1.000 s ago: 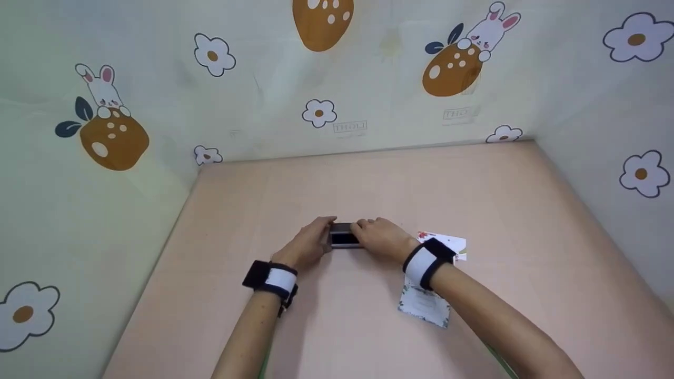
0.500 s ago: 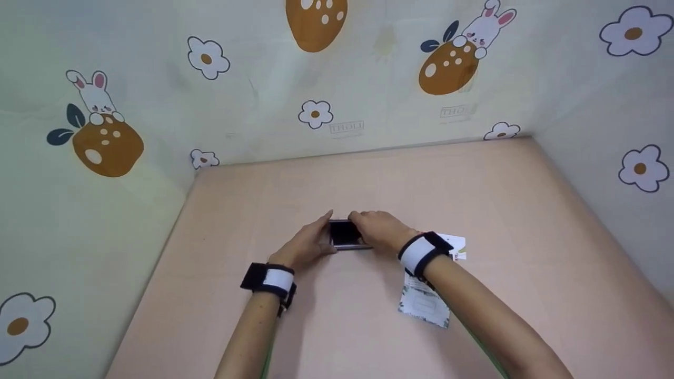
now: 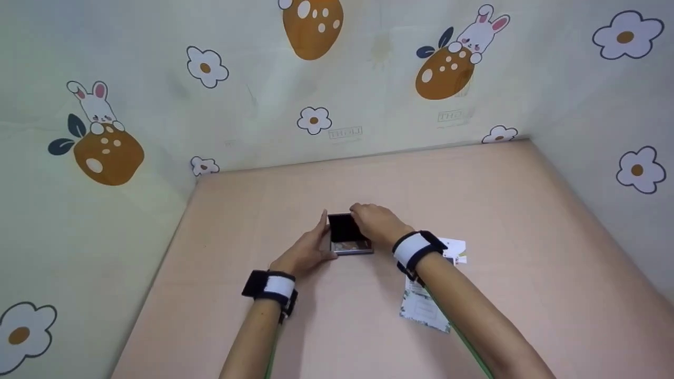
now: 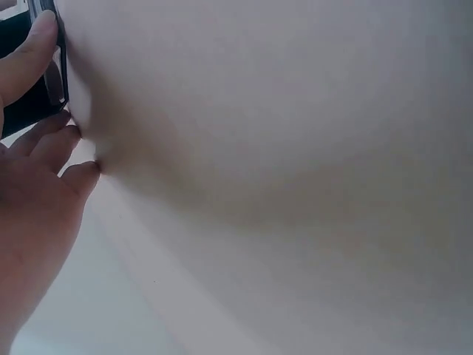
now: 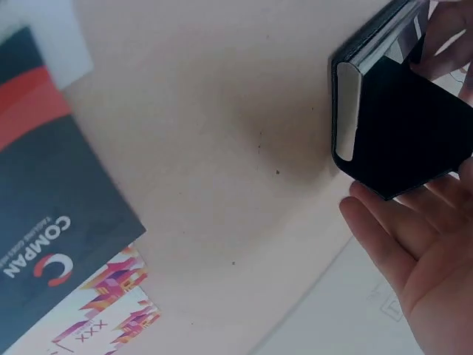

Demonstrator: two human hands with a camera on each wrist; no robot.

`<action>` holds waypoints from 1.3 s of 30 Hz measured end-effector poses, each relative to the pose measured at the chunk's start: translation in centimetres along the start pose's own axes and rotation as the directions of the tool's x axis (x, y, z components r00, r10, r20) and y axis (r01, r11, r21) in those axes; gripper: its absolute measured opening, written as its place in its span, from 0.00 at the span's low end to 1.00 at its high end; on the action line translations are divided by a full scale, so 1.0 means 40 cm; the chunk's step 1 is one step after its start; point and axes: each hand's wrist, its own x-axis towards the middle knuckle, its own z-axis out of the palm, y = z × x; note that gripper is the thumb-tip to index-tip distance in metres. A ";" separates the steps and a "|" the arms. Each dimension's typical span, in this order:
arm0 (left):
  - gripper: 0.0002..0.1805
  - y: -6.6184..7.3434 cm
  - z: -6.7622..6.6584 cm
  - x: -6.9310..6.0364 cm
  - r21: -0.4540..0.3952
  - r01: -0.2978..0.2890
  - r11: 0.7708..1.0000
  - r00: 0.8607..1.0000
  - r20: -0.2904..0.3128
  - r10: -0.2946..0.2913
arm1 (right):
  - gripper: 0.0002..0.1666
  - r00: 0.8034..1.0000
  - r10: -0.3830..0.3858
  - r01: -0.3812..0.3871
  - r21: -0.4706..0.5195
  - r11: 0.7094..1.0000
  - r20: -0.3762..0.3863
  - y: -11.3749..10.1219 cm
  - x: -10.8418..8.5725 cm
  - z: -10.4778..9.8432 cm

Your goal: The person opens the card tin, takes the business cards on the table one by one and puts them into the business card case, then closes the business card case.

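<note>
A small dark case with a shiny metal edge (image 3: 352, 251) stands with its black flap (image 3: 343, 227) raised at the middle of the table. The left hand (image 3: 305, 252) grips the case's left end, thumb at the near side. At the flap's right part, the right hand (image 3: 382, 226) holds it with curled fingers. In the right wrist view the black flap (image 5: 414, 126) leans away from the metal-edged body (image 5: 347, 111), the right hand's fingers (image 5: 384, 237) behind it. The left wrist view shows the left thumb (image 4: 33, 55) on the case edge.
Printed cards (image 3: 425, 310) lie on the pink table (image 3: 263, 210) under and beside the right forearm. The right wrist view shows a dark card with a red band (image 5: 66, 200) over colourful ones. A patterned wall (image 3: 253, 121) borders the back and sides.
The case has gone from nearly closed to opened, its black flap swung up and back. The right hand has moved slightly away from the body with the flap; the left hand has kept its grip.
</note>
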 end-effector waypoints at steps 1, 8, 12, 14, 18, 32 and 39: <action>0.59 0.001 0.001 -0.001 0.005 -0.003 1.000 1.000 0.003 0.003 | 0.21 0.999 0.013 -0.013 -0.005 1.000 -0.033 0.001 0.000 0.001; 0.61 0.012 0.002 0.001 0.029 -0.002 1.000 1.000 0.007 0.001 | 0.17 0.973 0.120 -0.113 0.044 0.993 -0.195 0.011 0.000 0.016; 0.62 0.014 0.002 -0.001 0.032 -0.006 0.999 1.000 0.016 0.005 | 0.14 0.973 0.162 -0.142 0.126 0.982 -0.165 0.009 0.000 0.025; 0.62 0.013 0.002 -0.003 0.033 -0.010 0.999 1.000 0.019 0.009 | 0.15 0.975 0.183 -0.163 0.155 0.974 -0.127 0.007 -0.001 0.029; 0.64 0.017 -0.002 -0.003 0.042 -0.015 0.999 0.999 0.031 0.014 | 0.18 0.977 0.188 -0.170 0.159 0.972 -0.100 0.010 -0.009 0.039; 0.51 0.038 -0.015 -0.007 0.093 0.117 0.989 0.992 0.032 -0.121 | 0.23 0.996 0.006 0.007 0.144 0.990 -0.086 0.032 -0.053 0.064; 0.51 0.037 -0.015 -0.006 0.080 0.138 0.987 0.990 0.023 -0.141 | 0.24 0.999 0.030 -0.026 0.161 0.987 -0.024 0.030 -0.058 0.056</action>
